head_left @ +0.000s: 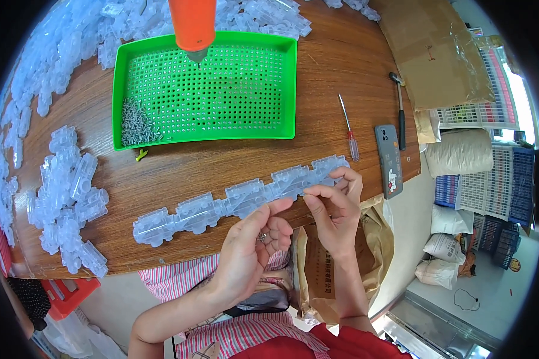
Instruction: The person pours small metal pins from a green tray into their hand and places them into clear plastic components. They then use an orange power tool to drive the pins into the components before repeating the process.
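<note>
Five clear plastic housings (245, 196) end to end on the brown surface (221, 161), just beyond the hands, long axis slanting from near left to far right. Nearer of the two: the right hand (336, 218), at the row's right end and partly hiding it, thumb and forefinger tips brought close together; cannot tell whether grasping anything. To its left, just short of the row's middle, the left hand (245, 245), palm up, loosely cupped around small metal bits (262, 237). Farther out, beyond the row, a green perforated tray (233, 90) with screws (138, 125) piled in the near left corner; above it, an orange tool (193, 24), tip down. Off left, a loose heap (69, 197) of similar pieces; off right, a screwdriver (353, 146) and a phone (389, 158), both apart from the row.
</note>
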Motion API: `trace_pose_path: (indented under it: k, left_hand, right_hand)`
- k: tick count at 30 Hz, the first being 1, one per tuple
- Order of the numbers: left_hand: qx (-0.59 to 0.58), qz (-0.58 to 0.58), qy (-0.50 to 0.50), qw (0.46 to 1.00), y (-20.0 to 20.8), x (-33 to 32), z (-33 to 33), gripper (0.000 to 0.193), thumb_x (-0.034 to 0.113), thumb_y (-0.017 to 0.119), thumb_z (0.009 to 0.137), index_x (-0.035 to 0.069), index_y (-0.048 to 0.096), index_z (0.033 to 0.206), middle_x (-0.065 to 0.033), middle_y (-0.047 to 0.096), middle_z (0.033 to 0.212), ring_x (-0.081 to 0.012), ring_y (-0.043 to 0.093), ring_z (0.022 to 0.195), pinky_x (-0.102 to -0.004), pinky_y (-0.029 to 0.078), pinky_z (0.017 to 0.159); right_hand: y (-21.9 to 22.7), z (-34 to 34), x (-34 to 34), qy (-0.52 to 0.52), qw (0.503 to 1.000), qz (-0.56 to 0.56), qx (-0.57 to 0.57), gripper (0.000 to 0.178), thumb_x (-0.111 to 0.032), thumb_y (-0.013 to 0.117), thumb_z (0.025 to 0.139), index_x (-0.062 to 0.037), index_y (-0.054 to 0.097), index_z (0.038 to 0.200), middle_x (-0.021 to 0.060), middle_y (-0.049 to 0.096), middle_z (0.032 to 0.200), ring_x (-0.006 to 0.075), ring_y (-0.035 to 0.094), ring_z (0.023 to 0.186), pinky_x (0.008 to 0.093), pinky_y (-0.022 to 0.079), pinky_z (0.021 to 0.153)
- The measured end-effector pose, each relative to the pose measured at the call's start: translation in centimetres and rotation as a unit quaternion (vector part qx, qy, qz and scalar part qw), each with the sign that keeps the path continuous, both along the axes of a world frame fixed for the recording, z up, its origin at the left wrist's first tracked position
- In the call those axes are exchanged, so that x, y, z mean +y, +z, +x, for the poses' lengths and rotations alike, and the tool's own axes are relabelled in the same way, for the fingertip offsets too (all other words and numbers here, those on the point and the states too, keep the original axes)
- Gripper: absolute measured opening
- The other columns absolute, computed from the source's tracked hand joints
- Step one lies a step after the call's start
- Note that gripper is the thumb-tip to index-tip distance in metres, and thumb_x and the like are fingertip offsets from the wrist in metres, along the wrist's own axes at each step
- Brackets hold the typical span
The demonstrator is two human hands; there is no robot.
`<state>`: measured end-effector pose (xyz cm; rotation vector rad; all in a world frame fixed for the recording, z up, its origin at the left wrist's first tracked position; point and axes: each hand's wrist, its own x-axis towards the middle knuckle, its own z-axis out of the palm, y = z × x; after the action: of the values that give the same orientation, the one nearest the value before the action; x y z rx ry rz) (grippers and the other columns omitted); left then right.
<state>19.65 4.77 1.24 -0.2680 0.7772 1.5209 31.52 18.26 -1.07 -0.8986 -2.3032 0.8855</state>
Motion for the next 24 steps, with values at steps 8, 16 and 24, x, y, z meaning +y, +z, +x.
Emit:
trace_pose_path:
  k: [8,16,24]
  left_hand:
    - [-0.019,0.03,0.038,0.999,-0.6,0.2,0.0,0.042,0.028,0.038,0.1,-0.002,0.045,0.128,-0.0055,0.06,0.093,-0.0099,0.055,0.082,-0.0248,0.046,0.079]
    - [-0.026,0.027,0.047,0.998,-0.4,0.3,0.0,0.041,0.027,0.039,0.1,-0.002,0.045,0.128,-0.0071,0.059,0.094,-0.0114,0.055,0.083,-0.0258,0.046,0.08]
    - [-0.019,0.041,0.012,0.999,0.0,0.4,-0.4,0.052,0.037,0.033,0.1,-0.004,0.043,0.13,-0.0128,0.06,0.109,-0.0155,0.058,0.095,-0.0283,0.046,0.087]
  right_hand:
    - [-1.2,-0.1,-0.1,-0.009,0.999,-0.014,0.032,0.019,-0.003,0.076,0.069,-0.0136,0.071,0.084,0.0043,0.042,0.105,0.0175,0.038,0.089,0.0281,0.034,0.078]
    - [-1.1,-0.3,-0.3,-0.034,0.999,-0.03,0.026,0.015,-0.002,0.076,0.069,-0.0096,0.07,0.081,0.0051,0.042,0.104,0.0176,0.041,0.091,0.0288,0.035,0.08]
    - [1.0,-0.1,-1.6,-0.063,0.994,-0.038,0.075,0.018,0.002,0.071,0.072,-0.0071,0.067,0.087,0.0065,0.041,0.097,0.0165,0.046,0.083,0.0256,0.039,0.07]
